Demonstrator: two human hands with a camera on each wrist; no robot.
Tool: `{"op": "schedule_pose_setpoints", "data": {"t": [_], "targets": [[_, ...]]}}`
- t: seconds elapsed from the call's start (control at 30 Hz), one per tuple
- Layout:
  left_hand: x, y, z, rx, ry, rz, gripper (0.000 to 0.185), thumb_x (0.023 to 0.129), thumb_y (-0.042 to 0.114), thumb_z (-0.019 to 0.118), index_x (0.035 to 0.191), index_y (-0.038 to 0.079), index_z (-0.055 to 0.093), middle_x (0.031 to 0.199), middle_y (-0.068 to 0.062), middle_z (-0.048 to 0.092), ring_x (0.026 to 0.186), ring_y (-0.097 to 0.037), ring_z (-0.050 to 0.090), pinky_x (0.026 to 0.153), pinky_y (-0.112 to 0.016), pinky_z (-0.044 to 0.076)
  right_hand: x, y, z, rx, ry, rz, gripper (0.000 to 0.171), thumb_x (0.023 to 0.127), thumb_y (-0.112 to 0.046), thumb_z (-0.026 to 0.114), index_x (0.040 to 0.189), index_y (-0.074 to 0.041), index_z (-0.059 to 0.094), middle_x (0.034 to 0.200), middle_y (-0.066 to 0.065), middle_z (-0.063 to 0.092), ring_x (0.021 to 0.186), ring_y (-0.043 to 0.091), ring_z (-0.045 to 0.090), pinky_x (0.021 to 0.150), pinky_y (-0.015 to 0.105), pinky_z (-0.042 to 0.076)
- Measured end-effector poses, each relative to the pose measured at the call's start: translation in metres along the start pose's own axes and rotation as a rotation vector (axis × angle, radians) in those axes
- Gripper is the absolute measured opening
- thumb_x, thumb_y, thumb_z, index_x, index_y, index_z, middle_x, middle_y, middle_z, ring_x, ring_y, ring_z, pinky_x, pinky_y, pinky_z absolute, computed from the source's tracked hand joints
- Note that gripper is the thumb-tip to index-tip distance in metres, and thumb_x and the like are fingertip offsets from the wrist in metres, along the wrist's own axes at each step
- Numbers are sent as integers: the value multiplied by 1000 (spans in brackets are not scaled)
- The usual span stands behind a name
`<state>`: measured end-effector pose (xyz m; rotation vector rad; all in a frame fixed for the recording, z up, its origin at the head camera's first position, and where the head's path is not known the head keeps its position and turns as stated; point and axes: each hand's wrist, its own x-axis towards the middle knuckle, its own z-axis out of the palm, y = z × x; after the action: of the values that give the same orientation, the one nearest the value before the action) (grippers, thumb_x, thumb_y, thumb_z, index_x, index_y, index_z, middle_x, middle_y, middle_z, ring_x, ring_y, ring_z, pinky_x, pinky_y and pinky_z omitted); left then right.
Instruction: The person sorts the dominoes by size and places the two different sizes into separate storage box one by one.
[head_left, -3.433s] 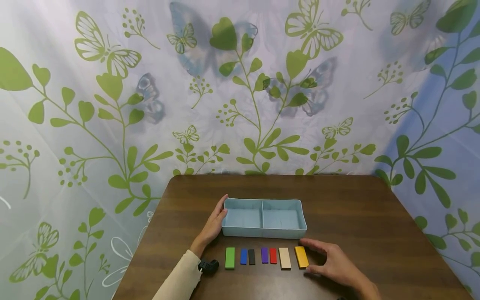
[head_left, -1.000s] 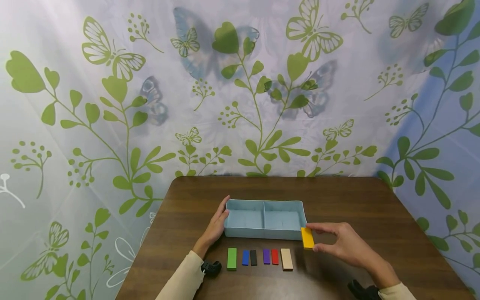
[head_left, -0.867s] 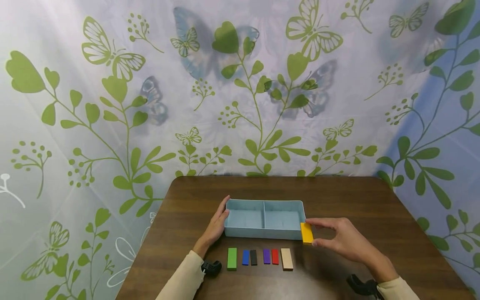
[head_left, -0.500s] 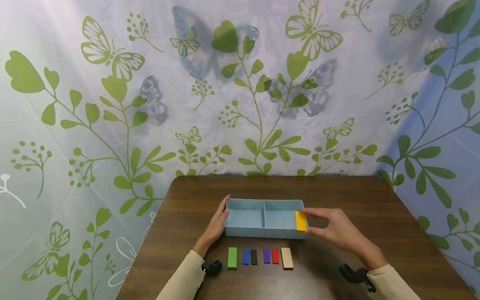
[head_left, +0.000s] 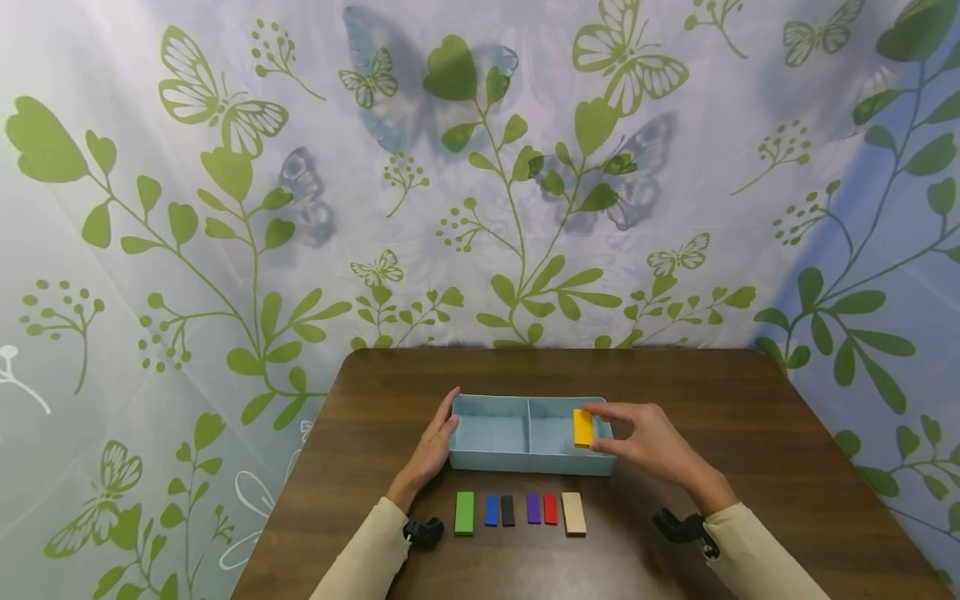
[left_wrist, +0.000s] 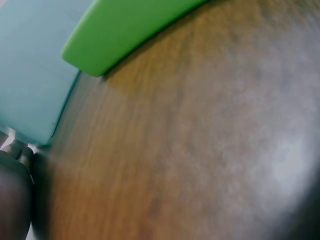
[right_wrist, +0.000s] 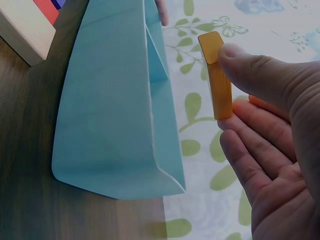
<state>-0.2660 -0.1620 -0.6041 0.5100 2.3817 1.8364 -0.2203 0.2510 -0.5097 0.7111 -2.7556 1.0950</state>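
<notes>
Yellow is the colour of the little block [head_left: 582, 427] that the right hand [head_left: 645, 442] pinches between thumb and fingers. It hangs just over the right half of the blue tray [head_left: 491, 458], not yet down inside, held by its edges so it can drop in flat. The left hand [head_left: 431, 450] lies flat against the tray's left end, fingers straight, likely to keep it from sliding. Six more blocks sit in a neat row near the tray's front: green [head_left: 464, 512], blue, black, purple, red and tan [head_left: 573, 513]. Everything rests on a dark brown wooden table [head_left: 750, 433]. Behind it hangs a pale curtain [head_left: 225, 167] with green leaves and butterflies.
</notes>
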Motion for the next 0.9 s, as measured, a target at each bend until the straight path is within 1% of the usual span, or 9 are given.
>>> {"op": "schedule_pose_setpoints", "data": {"t": [0.03, 0.1, 0.23, 0.43, 0.57, 0.73, 0.9], "targets": [[0, 0, 0, 1, -1, 8, 57, 122, 20, 30, 177, 15, 16, 185, -11, 12, 171, -40, 9, 134, -70, 12, 2, 1, 2, 0, -4, 0, 61, 89, -31, 94, 145, -18, 73, 139, 3, 77, 119, 33, 76, 101, 59, 61], [0, -1, -1, -1, 1, 6, 57, 122, 20, 30, 177, 16, 16, 185, -10, 13, 171, -40, 9, 134, -70, 12, 7, 3, 5, 5, -17, 2, 62, 89, -32, 93, 146, -17, 73, 140, 4, 76, 120, 35, 76, 103, 60, 60], [0, -2, -1, -23, 8, -1, 57, 122, 19, 31, 177, 18, 18, 186, -6, 13, 172, -35, 8, 135, -67, 9, 15, 5, 12, 14, -45, 1, 63, 91, -33, 92, 147, -15, 71, 142, 5, 75, 123, 36, 75, 104, 61, 59], [-1, -2, 1, -29, 19, -14, 56, 122, 20, 32, 177, 21, 21, 185, -4, 14, 172, -33, 9, 136, -66, 8, 27, 7, 23, 54, -75, -38, 61, 91, -27, 91, 147, -11, 71, 144, 8, 74, 125, 39, 74, 106, 61, 58], [0, -2, 1, -30, 26, -11, 56, 122, 19, 33, 177, 22, 21, 185, -3, 16, 172, -32, 10, 136, -66, 9, 34, 8, 31, 48, -95, -49, 61, 92, -27, 91, 147, -9, 70, 144, 10, 74, 126, 40, 73, 105, 60, 59], [0, -1, 1, -22, 27, -5, 57, 122, 17, 32, 177, 21, 20, 185, -2, 16, 172, -31, 11, 136, -65, 10, 43, 7, 40, 31, -127, -54, 61, 94, -27, 89, 149, -10, 69, 146, 9, 73, 130, 37, 72, 107, 56, 58], [0, -2, 1, -25, 22, -1, 57, 122, 17, 31, 177, 23, 20, 185, -3, 15, 172, -32, 10, 136, -66, 9, 52, 6, 50, 9, -151, -65, 60, 94, -25, 89, 148, -11, 70, 145, 9, 73, 130, 34, 73, 107, 55, 59]]}}
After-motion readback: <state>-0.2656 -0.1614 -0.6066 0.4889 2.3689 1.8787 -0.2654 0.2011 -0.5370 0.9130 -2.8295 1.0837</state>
